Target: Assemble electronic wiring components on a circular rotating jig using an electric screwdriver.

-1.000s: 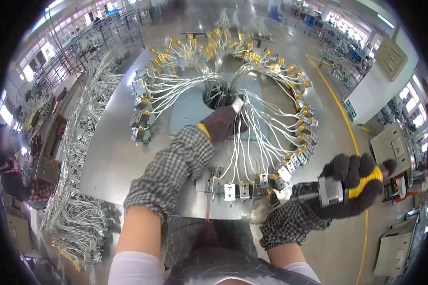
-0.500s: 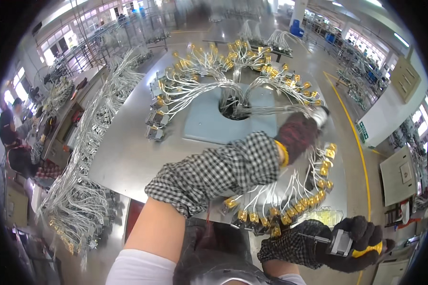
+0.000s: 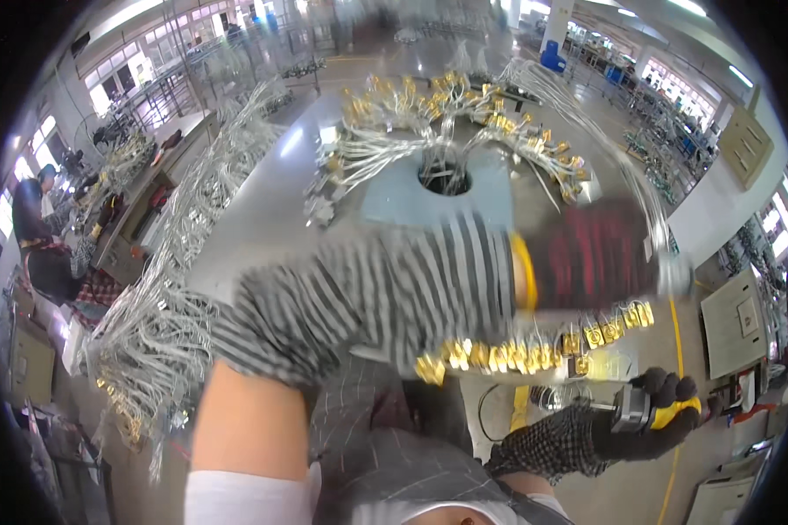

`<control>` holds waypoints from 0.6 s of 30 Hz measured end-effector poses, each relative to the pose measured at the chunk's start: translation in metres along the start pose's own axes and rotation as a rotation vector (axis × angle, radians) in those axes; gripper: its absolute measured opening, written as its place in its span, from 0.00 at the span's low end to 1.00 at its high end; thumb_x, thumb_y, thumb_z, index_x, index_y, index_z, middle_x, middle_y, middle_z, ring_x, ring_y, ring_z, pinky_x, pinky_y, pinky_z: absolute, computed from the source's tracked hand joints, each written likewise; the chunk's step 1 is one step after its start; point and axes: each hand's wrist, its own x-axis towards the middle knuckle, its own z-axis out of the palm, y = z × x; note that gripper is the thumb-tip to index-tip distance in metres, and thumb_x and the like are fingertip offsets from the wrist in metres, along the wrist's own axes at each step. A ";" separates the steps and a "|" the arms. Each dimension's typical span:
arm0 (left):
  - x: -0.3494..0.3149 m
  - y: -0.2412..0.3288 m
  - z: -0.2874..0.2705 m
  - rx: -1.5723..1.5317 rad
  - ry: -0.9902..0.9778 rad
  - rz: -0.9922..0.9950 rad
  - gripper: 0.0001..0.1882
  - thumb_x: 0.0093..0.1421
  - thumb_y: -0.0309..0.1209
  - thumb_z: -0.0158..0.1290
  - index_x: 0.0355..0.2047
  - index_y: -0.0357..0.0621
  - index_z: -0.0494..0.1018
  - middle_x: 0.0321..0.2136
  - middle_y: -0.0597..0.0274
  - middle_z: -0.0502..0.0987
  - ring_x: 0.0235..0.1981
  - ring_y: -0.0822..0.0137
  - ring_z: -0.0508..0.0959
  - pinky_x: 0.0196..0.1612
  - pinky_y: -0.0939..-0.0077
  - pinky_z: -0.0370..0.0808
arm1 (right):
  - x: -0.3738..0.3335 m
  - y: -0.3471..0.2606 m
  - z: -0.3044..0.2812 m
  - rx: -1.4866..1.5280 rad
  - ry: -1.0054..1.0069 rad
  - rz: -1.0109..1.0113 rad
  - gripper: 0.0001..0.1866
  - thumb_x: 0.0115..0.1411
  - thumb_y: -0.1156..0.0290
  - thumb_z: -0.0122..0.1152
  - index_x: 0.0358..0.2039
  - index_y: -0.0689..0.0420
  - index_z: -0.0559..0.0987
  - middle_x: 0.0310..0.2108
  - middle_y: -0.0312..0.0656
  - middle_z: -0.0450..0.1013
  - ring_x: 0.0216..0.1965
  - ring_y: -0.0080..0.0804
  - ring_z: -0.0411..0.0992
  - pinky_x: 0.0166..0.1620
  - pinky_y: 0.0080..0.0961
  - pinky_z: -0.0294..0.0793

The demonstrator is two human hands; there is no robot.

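My left hand [image 3: 595, 254], in a dark red glove with a yellow cuff, reaches across the right side of the metal table and is smeared by motion. It is closed around a bundle of long silvery wires [image 3: 648, 197], which arcs along the table's right side. Below that arm, yellow-tagged wire ends [image 3: 534, 356] line the table's near edge. My right hand [image 3: 626, 437], in a black and yellow glove, is wrapped round a grey boxy metal tool [image 3: 630, 409] with a thin rod, lower right beyond the table.
A blue-grey plate [image 3: 390, 201] with a dark round hole [image 3: 444, 178] lies mid-table, ringed by yellow-ended wires [image 3: 451, 101]. A thick heap of silvery wires [image 3: 162, 319] hangs along the left. Another person [image 3: 48, 254] works at a far-left bench. A white pillar [image 3: 718, 192] stands right.
My left hand has moved right and nearer, drawing the wire bundle from near the plate's hole into a wide arc on the right. My right hand has shifted slightly up and left with the tool.
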 end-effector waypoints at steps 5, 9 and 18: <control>0.006 -0.053 -0.102 0.489 -0.415 -0.314 0.18 0.65 0.45 0.52 0.42 0.42 0.77 0.33 0.58 0.82 0.37 0.65 0.83 0.46 0.64 0.81 | 0.009 0.000 -0.022 0.051 0.034 0.026 0.06 0.68 0.67 0.51 0.43 0.52 0.68 0.33 0.42 0.66 0.27 0.26 0.59 0.33 0.27 0.61; -0.119 -0.023 -0.206 0.987 -0.996 -0.498 0.16 0.68 0.41 0.50 0.38 0.38 0.75 0.40 0.51 0.80 0.47 0.61 0.80 0.57 0.67 0.73 | 0.011 0.007 -0.011 0.101 0.026 0.166 0.11 0.70 0.64 0.46 0.42 0.58 0.71 0.33 0.43 0.64 0.25 0.27 0.58 0.27 0.28 0.61; -0.319 0.236 -0.186 0.838 0.784 -0.705 0.18 0.57 0.27 0.54 0.49 0.40 0.75 0.40 0.53 0.80 0.44 0.55 0.80 0.53 0.64 0.75 | 0.042 0.098 -0.032 0.416 -0.049 0.537 0.15 0.62 0.72 0.59 0.47 0.65 0.70 0.36 0.48 0.66 0.35 0.34 0.66 0.42 0.33 0.68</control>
